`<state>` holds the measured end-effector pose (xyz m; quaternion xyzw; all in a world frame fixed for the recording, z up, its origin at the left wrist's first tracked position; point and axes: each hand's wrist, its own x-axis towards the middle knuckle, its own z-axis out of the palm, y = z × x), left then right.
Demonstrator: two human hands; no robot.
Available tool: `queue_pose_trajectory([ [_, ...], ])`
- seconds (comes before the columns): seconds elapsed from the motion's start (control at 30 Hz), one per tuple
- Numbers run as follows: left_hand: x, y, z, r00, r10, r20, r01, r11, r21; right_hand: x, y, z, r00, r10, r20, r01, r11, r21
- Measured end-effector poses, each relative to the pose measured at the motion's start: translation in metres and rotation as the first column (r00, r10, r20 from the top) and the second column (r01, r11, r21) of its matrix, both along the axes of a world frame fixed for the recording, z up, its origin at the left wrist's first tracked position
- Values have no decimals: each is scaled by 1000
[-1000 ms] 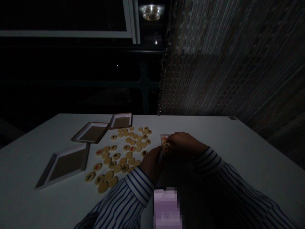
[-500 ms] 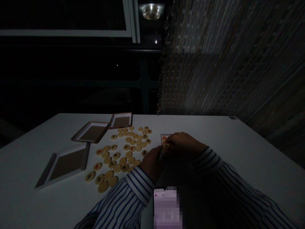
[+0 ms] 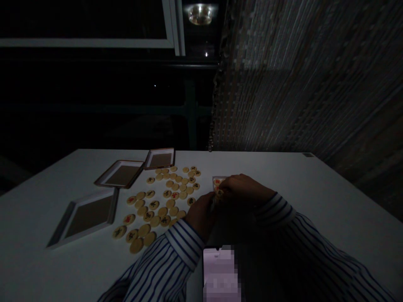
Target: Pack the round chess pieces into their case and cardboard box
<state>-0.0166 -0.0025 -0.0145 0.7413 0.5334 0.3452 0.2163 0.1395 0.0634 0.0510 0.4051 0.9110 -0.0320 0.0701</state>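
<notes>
A small white-edged box (image 3: 215,178) with Chinese chess pieces (image 3: 217,182) in it, several with red characters, lies between my hands, mostly covered by them. My right hand (image 3: 244,189) reaches over the box, fingers closed on a Chinese chess piece (image 3: 219,193) with a dark character. At the box's left side is my left hand (image 3: 200,214), closed on its edge; most of its fingertips are hidden. Many round wooden Chinese chess pieces (image 3: 170,204) are spread over the table left of my hands, some face down.
Two shallow brown-rimmed trays (image 3: 100,181) (image 3: 159,149) and a white-rimmed tray (image 3: 59,238) stand at the left of the white table (image 3: 333,218). A lit phone (image 3: 218,268) lies at the front edge. Behind the table hangs a string curtain (image 3: 267,84).
The dark-character piece at my right fingertips has shifted slightly and shows its face more. My hands stay almost in place, and the scattered pieces look unchanged.
</notes>
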Motion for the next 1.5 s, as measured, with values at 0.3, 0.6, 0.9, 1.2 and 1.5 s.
queue_pose_trajectory([
  [0.3, -1, 1, -2, 1000, 0, -10, 0, 1000, -25, 0, 0, 0, 998, 31, -57, -32, 999, -22],
  [0.6, -1, 2, -3, 1000, 0, 1, 0, 1000, -12, -2, -4, 6, 999, 34, -36, -34, 999, -15],
  [0.9, 1, 1, 2, 1000, 2, -17, -2, 999, -44, -3, -5, 6, 999, 34, -2, -34, 999, -13],
  [1.2, 0, 1, -2, 1000, -6, -11, 6, 1000, -17, -2, -5, 8, 999, 42, -16, -42, 999, -8],
  [1.5, 0, 0, 1, 1000, -9, -7, 9, 1000, -8, -2, -1, 1, 992, 117, -52, -116, 993, 15],
])
